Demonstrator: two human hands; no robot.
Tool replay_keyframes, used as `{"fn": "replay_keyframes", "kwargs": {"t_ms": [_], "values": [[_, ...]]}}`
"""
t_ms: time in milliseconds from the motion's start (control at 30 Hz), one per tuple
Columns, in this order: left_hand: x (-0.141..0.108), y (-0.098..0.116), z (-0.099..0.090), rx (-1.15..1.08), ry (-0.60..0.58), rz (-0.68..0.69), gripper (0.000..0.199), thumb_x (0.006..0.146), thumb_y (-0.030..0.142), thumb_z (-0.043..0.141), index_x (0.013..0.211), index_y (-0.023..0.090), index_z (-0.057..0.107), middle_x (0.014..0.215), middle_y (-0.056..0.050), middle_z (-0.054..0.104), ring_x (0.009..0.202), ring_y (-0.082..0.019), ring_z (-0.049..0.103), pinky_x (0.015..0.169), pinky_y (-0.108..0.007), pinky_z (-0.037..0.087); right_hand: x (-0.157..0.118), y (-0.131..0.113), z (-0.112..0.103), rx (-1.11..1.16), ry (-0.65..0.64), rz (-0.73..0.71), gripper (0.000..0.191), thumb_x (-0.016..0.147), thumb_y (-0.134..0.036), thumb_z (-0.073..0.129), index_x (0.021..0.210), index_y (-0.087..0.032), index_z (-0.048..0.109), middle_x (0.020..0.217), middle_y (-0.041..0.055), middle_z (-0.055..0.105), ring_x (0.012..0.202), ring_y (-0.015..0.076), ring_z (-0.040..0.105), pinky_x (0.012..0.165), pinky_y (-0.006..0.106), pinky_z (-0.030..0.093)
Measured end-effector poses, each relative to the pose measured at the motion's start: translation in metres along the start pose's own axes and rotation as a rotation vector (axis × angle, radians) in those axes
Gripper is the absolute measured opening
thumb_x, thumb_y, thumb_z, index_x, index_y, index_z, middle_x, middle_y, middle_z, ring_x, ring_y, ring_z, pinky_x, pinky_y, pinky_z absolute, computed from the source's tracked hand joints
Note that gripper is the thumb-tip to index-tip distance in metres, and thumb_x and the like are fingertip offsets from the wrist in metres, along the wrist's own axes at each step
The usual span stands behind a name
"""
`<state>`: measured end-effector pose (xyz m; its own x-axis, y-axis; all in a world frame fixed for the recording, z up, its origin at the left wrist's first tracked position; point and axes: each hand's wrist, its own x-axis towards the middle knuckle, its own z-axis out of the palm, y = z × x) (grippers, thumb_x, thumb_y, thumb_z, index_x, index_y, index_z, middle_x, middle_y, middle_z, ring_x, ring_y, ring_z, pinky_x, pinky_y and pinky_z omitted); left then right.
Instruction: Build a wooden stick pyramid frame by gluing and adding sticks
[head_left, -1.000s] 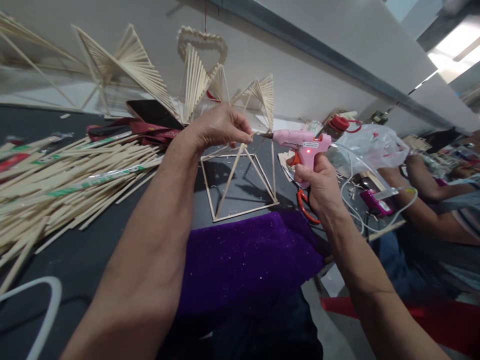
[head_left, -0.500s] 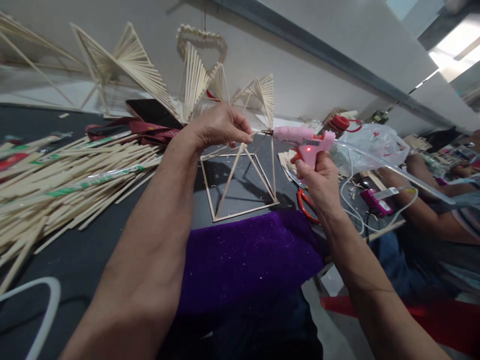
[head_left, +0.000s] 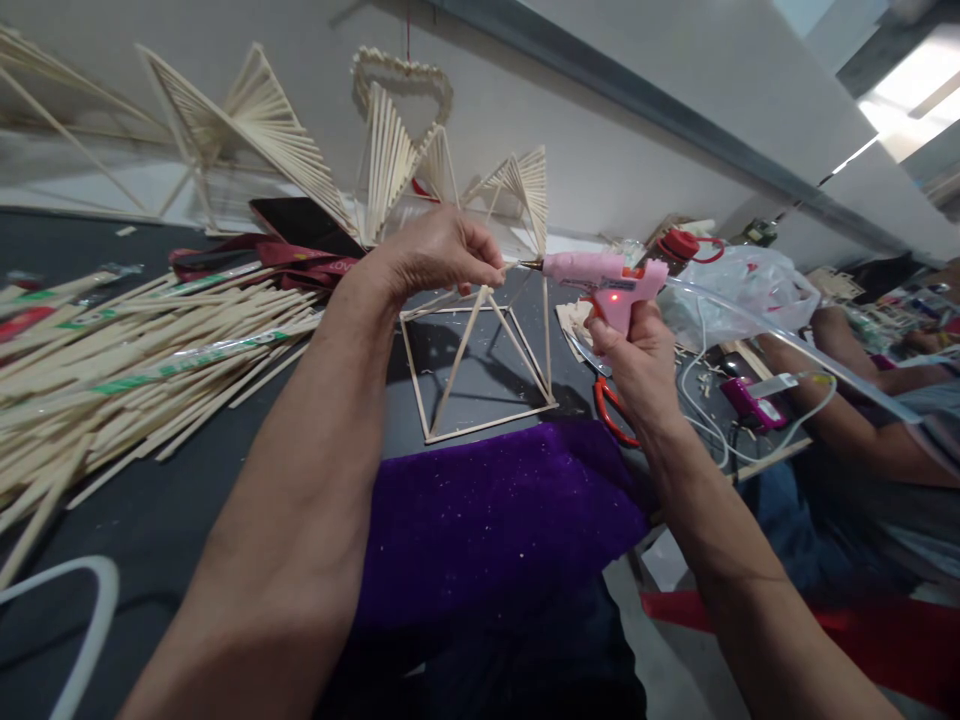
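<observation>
My right hand [head_left: 637,345] is wrapped around the handle of a pink hot glue gun [head_left: 592,270], its small red light lit. The gun's nozzle points left and meets the tip of a thin wooden stick [head_left: 511,266]. My left hand [head_left: 450,250] pinches that stick between thumb and fingers; most of the stick is hidden by the hand. Just below stands a wooden stick frame [head_left: 491,425] with a square base and slanted sticks rising to peaks. A clear glue stick [head_left: 795,345] sticks out of the gun's back.
A large pile of wooden sticks [head_left: 165,370] lies left. Orange-handled scissors [head_left: 616,412] rest right of the frame, near a purple cloth [head_left: 502,520]. Finished twisted stick models [head_left: 277,140] line the wall. A plastic bag [head_left: 750,290], white cables and a person's arm [head_left: 832,420] are at right.
The glue gun has shifted slightly left, bringing its nozzle to the stick's tip. My left hand and the frame have stayed in place.
</observation>
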<state>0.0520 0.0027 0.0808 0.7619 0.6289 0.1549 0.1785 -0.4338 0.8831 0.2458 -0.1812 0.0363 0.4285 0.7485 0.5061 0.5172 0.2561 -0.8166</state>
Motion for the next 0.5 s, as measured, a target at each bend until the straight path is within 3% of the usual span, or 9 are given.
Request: {"fn": "replay_keyframes", "kwargs": {"t_ms": [200, 367, 500], "values": [[-0.0003, -0.0005, 0.0003, -0.01, -0.009, 0.025, 0.017, 0.065, 0.021, 0.078, 0.079, 0.011, 0.075, 0.054, 0.0, 0.057, 0.052, -0.008, 0.047, 0.054, -0.023, 0.037, 0.0, -0.0005, 0.001, -0.083, 0.025, -0.041, 0.025, 0.081, -0.03, 0.069, 0.105, -0.026, 0.067, 0.096, -0.001, 0.065, 0.074, 0.0115, 0.055, 0.065, 0.027, 0.047], [0.0005, -0.0019, 0.0004, 0.004, 0.007, 0.028, 0.014, 0.064, 0.021, 0.079, 0.071, 0.012, 0.073, 0.056, 0.0, 0.058, 0.05, -0.007, 0.045, 0.051, -0.023, 0.033, -0.0001, -0.0008, 0.0004, -0.158, 0.021, -0.08, 0.022, 0.081, -0.028, 0.069, 0.103, -0.027, 0.068, 0.093, -0.0013, 0.066, 0.077, 0.0126, 0.055, 0.072, 0.029, 0.049], [0.002, -0.0032, 0.0007, 0.005, 0.004, 0.02, 0.011, 0.067, 0.018, 0.077, 0.074, 0.011, 0.074, 0.057, -0.001, 0.057, 0.053, -0.008, 0.047, 0.055, -0.024, 0.035, -0.0045, -0.0007, -0.0015, -0.075, 0.003, -0.058, 0.022, 0.079, -0.029, 0.071, 0.101, -0.026, 0.068, 0.093, -0.0014, 0.065, 0.075, 0.0119, 0.055, 0.067, 0.027, 0.048]]}}
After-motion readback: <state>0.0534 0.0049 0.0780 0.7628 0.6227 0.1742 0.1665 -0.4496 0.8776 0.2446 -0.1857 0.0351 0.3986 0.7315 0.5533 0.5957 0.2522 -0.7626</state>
